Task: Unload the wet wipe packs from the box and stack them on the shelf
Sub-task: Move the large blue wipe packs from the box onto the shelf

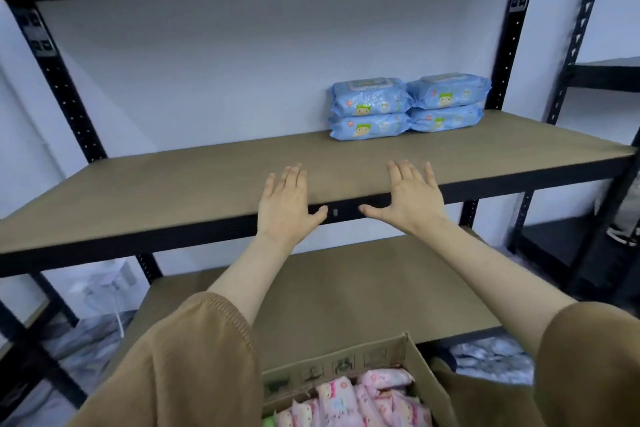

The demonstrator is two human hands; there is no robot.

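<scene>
At the front edge of the shelf (pixel 173 191), left hand (pixel 287 204) and right hand (pixel 412 199) spread flat, holding nothing. Behind, four blue packs (pixel 408 107) in two stacks; below, pink packs (pixel 363 399) in box (pixel 346 366).

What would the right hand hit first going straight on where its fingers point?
The right hand would probably meet the blue wet wipe packs at the back of the shelf; the way between looks free, depth unclear.

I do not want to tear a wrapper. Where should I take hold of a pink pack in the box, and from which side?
From above: the box is open only at its top. The pink packs seem to stand on edge, tightly side by side, so pinch one at its upper end, across its two broad faces.
</scene>
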